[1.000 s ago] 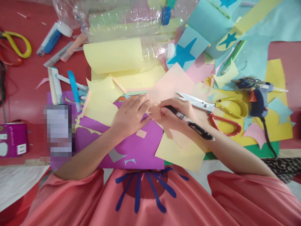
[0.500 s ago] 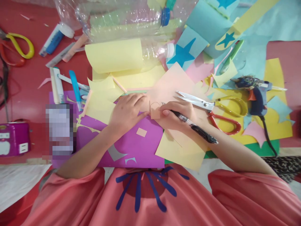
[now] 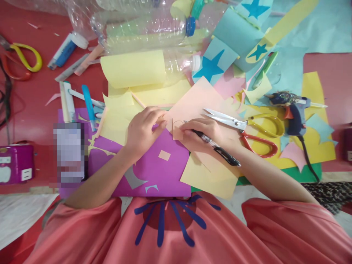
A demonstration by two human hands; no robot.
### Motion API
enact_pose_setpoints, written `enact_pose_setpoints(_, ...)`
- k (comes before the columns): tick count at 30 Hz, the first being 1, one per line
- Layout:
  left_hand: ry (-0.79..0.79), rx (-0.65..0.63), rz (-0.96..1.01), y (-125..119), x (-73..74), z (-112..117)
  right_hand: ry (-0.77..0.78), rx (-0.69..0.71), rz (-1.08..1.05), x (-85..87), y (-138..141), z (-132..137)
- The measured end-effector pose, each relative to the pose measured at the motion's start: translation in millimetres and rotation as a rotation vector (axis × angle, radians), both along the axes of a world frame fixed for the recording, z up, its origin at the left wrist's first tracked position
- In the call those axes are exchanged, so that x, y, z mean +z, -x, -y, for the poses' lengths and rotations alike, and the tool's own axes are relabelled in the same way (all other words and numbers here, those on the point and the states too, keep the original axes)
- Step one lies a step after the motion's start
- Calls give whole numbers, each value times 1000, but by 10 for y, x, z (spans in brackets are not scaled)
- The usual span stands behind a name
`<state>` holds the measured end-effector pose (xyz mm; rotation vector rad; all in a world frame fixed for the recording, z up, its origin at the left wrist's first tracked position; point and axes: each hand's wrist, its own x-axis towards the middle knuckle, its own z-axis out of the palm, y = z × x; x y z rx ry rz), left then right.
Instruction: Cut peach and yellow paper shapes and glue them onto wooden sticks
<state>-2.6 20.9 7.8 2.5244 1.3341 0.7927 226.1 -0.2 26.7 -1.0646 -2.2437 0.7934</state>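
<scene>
My right hand (image 3: 202,132) grips a black-and-clear pen (image 3: 217,146), its tip at a small peach paper piece (image 3: 176,135). A thin curved line shows on that piece, which lies on a larger peach sheet (image 3: 203,93). My left hand (image 3: 145,126) is just left of the piece, fingers bent, with a gap between thumb and fingertips and nothing visible in it. Below it, a purple sheet (image 3: 154,183) carries a small peach square (image 3: 164,155). Scissors (image 3: 239,124) with yellow and red handles lie right of my right hand.
A glue gun (image 3: 297,115) lies at the right on yellow paper (image 3: 310,146). Plastic bottles (image 3: 143,25) and a yellow paper roll (image 3: 133,69) lie at the back, near blue star-decorated paper shapes (image 3: 210,66). A blurred-out phone (image 3: 70,154) and markers (image 3: 88,104) are at left.
My left hand has drawn back left from the small paper piece, its fingers now more bent. My right hand and the pen have shifted slightly left, and the view has moved a little.
</scene>
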Motion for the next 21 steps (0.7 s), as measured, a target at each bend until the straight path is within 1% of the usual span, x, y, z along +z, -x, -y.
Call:
enact_pose_setpoints(2,-11,-38,30,-5,24,16,37,30,41,61,14,7)
enact_pose_setpoints(4,-46,-75,37,-9,38,31,92,52,36,96,29,15)
enact_pose_setpoints(7,-99,-110,53,-11,45,60,156,53,-99,45,51,28)
enact_pose_setpoints(9,-123,-161,46,-17,46,88,172,-33,-195,-46,69,37)
enact_pose_setpoints(11,-149,-242,13,-34,46,123,189,-133,-293,-138,94,47)
enact_pose_setpoints(13,-182,-309,-29,-63,43,154,234,-171,-381,-190,120,57)
enact_pose_setpoints(16,-204,-363,-53,-103,30,180,325,-219,-418,-175,149,67)
enact_pose_setpoints(19,-159,-392,-75,-111,9,179,397,-254,-432,-128,160,70)
enact_pose_setpoints(21,-133,-395,-94,-100,1,174,415,-272,-417,-121,162,69)
